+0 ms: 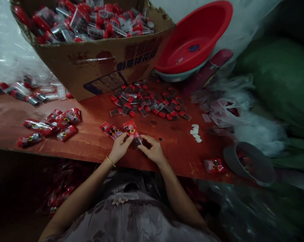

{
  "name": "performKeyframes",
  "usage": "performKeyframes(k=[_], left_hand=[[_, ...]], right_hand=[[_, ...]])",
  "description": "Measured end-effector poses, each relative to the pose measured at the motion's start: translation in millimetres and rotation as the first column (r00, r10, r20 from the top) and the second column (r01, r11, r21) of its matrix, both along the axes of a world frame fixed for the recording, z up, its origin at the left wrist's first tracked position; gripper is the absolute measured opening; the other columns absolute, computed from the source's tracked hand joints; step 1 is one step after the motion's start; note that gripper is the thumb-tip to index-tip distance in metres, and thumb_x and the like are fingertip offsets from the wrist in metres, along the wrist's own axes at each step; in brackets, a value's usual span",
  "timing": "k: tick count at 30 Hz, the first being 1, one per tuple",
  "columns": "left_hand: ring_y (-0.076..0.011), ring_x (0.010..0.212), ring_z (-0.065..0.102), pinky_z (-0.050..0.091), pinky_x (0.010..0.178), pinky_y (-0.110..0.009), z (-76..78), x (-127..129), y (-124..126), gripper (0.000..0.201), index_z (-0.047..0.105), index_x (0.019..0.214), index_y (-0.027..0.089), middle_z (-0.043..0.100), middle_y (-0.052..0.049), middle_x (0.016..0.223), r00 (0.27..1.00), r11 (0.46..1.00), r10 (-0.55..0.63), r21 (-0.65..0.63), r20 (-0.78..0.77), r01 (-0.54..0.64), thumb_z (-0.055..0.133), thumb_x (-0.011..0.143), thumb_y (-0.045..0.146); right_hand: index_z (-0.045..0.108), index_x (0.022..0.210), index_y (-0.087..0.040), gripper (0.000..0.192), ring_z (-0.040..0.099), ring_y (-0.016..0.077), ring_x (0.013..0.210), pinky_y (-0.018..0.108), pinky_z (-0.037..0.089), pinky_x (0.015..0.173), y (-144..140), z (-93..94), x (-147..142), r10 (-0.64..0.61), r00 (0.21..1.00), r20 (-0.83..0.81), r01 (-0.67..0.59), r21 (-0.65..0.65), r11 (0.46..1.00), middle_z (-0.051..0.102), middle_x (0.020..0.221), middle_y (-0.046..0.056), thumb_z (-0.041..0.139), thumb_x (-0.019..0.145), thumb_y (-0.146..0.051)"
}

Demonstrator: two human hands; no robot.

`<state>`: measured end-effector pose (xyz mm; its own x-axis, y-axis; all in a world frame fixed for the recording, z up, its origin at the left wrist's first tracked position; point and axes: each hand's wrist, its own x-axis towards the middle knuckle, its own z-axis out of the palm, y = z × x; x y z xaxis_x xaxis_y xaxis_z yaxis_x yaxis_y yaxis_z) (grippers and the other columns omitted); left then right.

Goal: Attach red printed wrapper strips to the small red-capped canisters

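Observation:
My left hand [121, 146] and my right hand [152, 149] meet at the near edge of a red-brown table [96, 141]. Together they pinch a small red printed packet [132, 130] with a dark item at its lower end. Two more red packets [110, 129] lie just left of it. A heap of small clear tubes with red caps [146, 102] lies a little beyond my hands. A gold bangle sits on my left wrist.
A large cardboard box [96, 60] full of red-capped tubes stands at the back. Stacked red basins [194, 40] lean at the back right. Filled red packets [53, 124] lie at left, white caps [196, 132] and a grey bowl [250, 163] at right.

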<state>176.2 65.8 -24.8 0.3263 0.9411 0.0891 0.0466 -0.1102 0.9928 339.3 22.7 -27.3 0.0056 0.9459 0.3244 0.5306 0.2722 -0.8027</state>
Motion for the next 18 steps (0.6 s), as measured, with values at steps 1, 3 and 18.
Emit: performKeyframes(k=[1,3,18], left_hand=[[-0.0137,0.074,0.058,0.048,0.071,-0.027,2.5,1.0,-0.1,0.027,0.058,0.084,0.016,0.065,-0.002,0.080,0.998,0.999,0.012,-0.053,0.059,-0.009,0.051,0.082,0.042],[-0.0138,0.076,0.058,0.048,0.075,-0.028,8.7,2.7,-1.1,0.031,0.059,0.084,0.015,0.065,-0.002,0.081,0.988,0.991,0.033,-0.135,0.152,-0.012,0.058,0.077,0.045],[-0.0162,0.082,0.064,0.046,0.085,-0.030,30.9,18.6,-5.0,0.028,0.070,0.083,0.016,0.072,-0.004,0.082,0.873,0.911,0.060,-0.383,0.484,0.150,0.072,0.067,0.039]], right_hand=[[0.064,0.102,-0.023,0.029,0.064,0.0205,0.084,0.035,0.050,0.078,-2.6,1.8,-2.6,-0.007,1.000,-0.014,0.006,-0.035,0.999,0.070,0.092,0.004,0.064,0.077,-0.039],[0.063,0.103,-0.022,0.028,0.065,0.0190,0.078,0.032,0.052,0.072,-7.5,5.2,-8.4,-0.030,0.998,-0.064,0.023,-0.110,0.994,0.070,0.089,0.004,0.059,0.080,-0.037],[0.060,0.091,-0.019,0.014,0.061,0.0139,0.067,0.026,0.049,0.064,-19.2,33.9,-38.9,-0.285,0.947,-0.147,0.288,0.003,0.958,0.067,0.080,0.002,0.054,0.082,-0.029]])
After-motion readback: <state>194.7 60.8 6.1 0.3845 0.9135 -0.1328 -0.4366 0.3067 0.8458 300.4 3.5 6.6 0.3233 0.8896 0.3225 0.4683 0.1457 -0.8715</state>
